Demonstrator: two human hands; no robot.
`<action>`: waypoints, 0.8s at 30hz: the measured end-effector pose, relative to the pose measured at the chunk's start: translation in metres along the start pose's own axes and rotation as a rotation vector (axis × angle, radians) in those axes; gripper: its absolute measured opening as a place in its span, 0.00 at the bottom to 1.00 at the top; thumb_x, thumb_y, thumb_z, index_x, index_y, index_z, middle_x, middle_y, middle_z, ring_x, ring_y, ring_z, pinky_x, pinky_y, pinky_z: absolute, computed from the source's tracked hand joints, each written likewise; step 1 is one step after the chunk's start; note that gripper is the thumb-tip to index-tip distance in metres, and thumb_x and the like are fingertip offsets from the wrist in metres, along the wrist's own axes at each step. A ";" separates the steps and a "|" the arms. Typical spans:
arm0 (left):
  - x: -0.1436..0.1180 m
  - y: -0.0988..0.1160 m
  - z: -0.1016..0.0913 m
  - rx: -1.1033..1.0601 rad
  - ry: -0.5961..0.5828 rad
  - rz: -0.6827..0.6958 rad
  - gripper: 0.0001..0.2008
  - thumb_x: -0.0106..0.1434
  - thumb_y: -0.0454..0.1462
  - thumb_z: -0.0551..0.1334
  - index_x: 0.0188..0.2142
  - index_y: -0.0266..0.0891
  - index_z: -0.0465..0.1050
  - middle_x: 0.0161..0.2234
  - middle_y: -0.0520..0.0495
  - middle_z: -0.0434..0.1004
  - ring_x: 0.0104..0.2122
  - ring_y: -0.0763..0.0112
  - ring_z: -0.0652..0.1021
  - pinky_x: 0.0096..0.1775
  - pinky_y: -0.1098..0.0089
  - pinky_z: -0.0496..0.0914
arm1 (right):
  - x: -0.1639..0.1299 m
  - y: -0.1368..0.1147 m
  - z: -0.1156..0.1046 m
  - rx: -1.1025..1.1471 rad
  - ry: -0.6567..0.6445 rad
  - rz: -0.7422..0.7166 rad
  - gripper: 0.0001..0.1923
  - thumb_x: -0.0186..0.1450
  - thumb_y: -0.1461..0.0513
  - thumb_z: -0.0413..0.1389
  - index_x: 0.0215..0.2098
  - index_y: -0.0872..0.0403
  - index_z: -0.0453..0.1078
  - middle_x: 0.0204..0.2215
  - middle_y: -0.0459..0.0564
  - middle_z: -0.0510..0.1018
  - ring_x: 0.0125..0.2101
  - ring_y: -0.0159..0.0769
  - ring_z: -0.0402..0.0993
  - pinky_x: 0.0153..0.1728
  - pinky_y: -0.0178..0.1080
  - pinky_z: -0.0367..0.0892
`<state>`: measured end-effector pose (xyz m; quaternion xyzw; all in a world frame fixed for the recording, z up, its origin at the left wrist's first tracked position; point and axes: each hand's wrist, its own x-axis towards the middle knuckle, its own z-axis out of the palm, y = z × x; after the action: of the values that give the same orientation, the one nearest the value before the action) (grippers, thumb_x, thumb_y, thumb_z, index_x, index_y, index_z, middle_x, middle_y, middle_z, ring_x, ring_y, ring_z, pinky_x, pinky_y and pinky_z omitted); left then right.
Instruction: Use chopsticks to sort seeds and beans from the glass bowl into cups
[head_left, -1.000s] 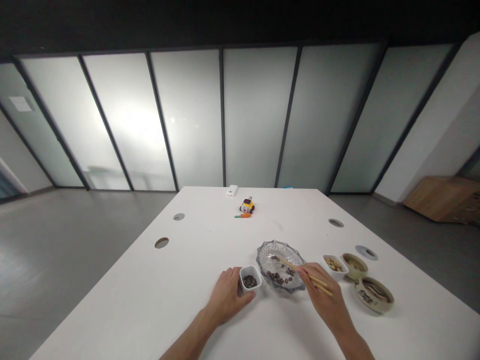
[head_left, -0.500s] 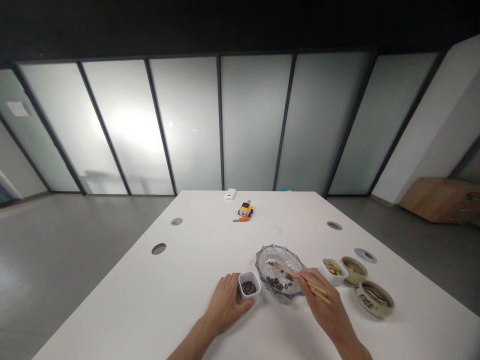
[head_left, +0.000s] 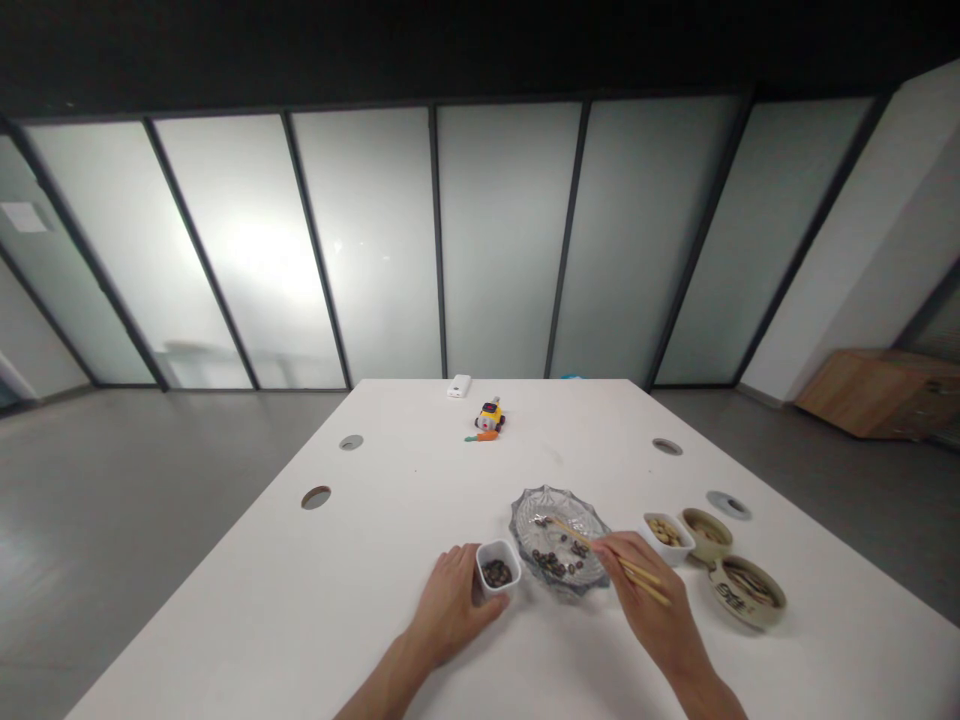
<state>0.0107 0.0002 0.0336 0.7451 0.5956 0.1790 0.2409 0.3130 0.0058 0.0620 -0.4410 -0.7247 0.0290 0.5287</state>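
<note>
My left hand (head_left: pixel 454 605) curls around the left and near sides of a small white square cup (head_left: pixel 512 548) that holds dark brown beans (head_left: pixel 496 573). To the right of the cup stands a clear, scalloped glass plate (head_left: pixel 519 535); several more dark beans (head_left: pixel 549 562) lie on it, mostly toward its near side. Closed around a pair of wooden chopsticks (head_left: pixel 574 536), my right hand (head_left: pixel 646 590) hovers at the plate's right edge. The chopstick tips reach over the plate's far left part, close to a bean or two; whether they pinch one I cannot tell.
Right of my right hand are a white cup of pale nuts (head_left: pixel 666 538) and two beige round bowls, one behind (head_left: pixel 707 534) and one nearer (head_left: pixel 748 594). Farther off sit a toy car (head_left: pixel 490 416), a carrot-shaped item (head_left: pixel 484 436) and a white device (head_left: pixel 459 386). Round holes (head_left: pixel 316 497) pierce the tabletop.
My right hand and the chopsticks have shifted very slightly, with the tips still over the plate's far left part. The left hand stays on the white cup. The whole view has moved a little.
</note>
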 end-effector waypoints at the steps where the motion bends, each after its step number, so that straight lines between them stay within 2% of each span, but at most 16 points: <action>1: 0.000 0.000 0.000 0.001 0.001 -0.001 0.18 0.68 0.46 0.71 0.53 0.45 0.75 0.55 0.44 0.84 0.54 0.52 0.79 0.58 0.59 0.68 | 0.000 0.000 0.000 0.004 -0.001 0.001 0.21 0.83 0.47 0.56 0.39 0.48 0.83 0.35 0.52 0.87 0.35 0.41 0.87 0.40 0.40 0.83; 8: 0.000 0.001 0.000 0.005 -0.010 -0.001 0.18 0.69 0.45 0.71 0.54 0.43 0.75 0.56 0.43 0.84 0.55 0.52 0.79 0.57 0.60 0.67 | -0.002 0.007 0.005 0.058 -0.021 0.025 0.21 0.82 0.46 0.58 0.38 0.48 0.82 0.34 0.49 0.85 0.33 0.39 0.85 0.38 0.37 0.82; 18: 0.000 0.002 -0.002 0.021 -0.018 -0.002 0.17 0.69 0.46 0.70 0.53 0.44 0.74 0.55 0.43 0.83 0.54 0.52 0.79 0.57 0.59 0.67 | -0.007 0.015 0.006 0.094 -0.076 0.051 0.18 0.81 0.47 0.59 0.40 0.48 0.82 0.37 0.51 0.86 0.37 0.42 0.86 0.41 0.40 0.82; 24: -0.001 0.003 -0.003 0.029 -0.020 -0.005 0.16 0.69 0.46 0.70 0.52 0.44 0.74 0.54 0.43 0.83 0.53 0.53 0.79 0.57 0.59 0.68 | -0.004 0.009 0.005 0.048 -0.011 0.029 0.22 0.81 0.45 0.58 0.37 0.47 0.82 0.33 0.51 0.86 0.33 0.42 0.84 0.39 0.41 0.82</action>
<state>0.0112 -0.0005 0.0371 0.7487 0.5977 0.1621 0.2365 0.3153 0.0109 0.0525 -0.4385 -0.7203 0.0564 0.5346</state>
